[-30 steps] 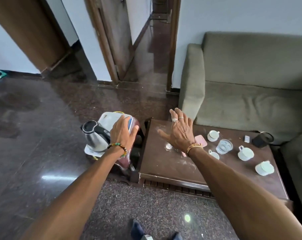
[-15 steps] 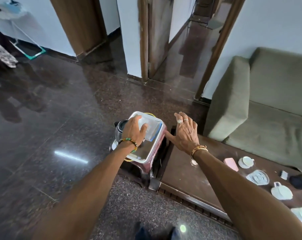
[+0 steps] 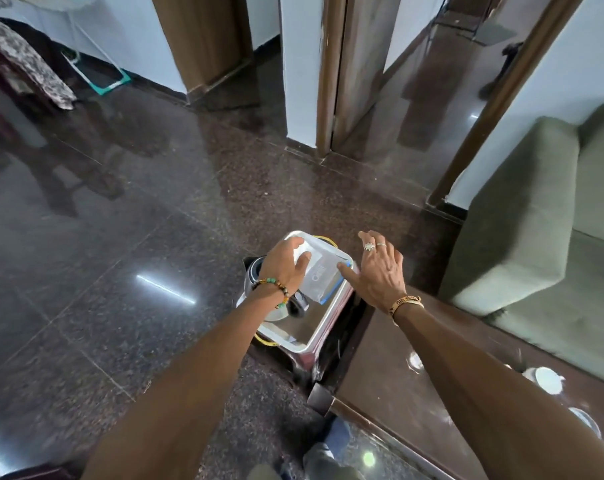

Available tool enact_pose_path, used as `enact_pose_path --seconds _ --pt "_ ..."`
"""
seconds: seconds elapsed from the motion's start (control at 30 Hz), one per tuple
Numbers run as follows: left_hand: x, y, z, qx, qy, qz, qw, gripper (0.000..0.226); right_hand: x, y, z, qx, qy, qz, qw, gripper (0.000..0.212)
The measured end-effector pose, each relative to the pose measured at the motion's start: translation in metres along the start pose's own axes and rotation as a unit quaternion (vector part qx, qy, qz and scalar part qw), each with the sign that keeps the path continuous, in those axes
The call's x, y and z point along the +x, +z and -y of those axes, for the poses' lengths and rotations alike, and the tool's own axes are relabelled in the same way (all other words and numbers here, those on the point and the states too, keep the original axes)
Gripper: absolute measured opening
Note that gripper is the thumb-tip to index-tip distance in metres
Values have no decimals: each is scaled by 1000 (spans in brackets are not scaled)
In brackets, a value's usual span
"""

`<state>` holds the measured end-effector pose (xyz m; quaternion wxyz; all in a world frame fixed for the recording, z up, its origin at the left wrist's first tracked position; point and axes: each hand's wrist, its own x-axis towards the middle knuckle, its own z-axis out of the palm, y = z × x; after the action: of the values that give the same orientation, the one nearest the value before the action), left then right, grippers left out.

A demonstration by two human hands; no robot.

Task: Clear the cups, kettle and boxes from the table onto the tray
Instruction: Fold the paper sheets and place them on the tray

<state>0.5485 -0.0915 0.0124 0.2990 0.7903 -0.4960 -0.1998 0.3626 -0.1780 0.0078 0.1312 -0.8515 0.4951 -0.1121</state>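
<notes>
A metal tray (image 3: 305,329) sits on a low stool just left of the brown table (image 3: 380,368). On it stand a steel kettle (image 3: 254,273), mostly hidden under my left wrist, and a flat white box (image 3: 323,277) with a blue edge. My left hand (image 3: 285,265) lies over the box's far left corner, fingers curled on it. With its fingers spread, my right hand (image 3: 380,271) hovers at the tray's right rim, its forefinger touching the box's edge. White cups (image 3: 548,379) remain on the table at the right, partly behind my right arm.
A green sofa (image 3: 522,230) stands behind the table at the right. Polished dark floor (image 3: 137,237) spreads to the left. Behind the tray are a doorway (image 3: 414,98) and a wall corner. My foot (image 3: 328,452) is near the table's corner.
The view has swung left, so most of the table slid out at the right. My right hand moved from over the table to the tray's rim. My left hand stays on the box.
</notes>
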Motion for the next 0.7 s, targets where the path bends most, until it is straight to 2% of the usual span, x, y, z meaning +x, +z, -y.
enact_pose_path --seconds 0.2,0.5,0.7 --pt "38 13 -6 -6 -34 8 999 37 40 8 -11 45 32 19 998 77" --pt "81 75 25 50 -58 102 992 39 56 71 -35 74 103 84 988 74" --pt "116 116 54 123 -90 175 973 40 69 118 -44 144 157 130 968 51"
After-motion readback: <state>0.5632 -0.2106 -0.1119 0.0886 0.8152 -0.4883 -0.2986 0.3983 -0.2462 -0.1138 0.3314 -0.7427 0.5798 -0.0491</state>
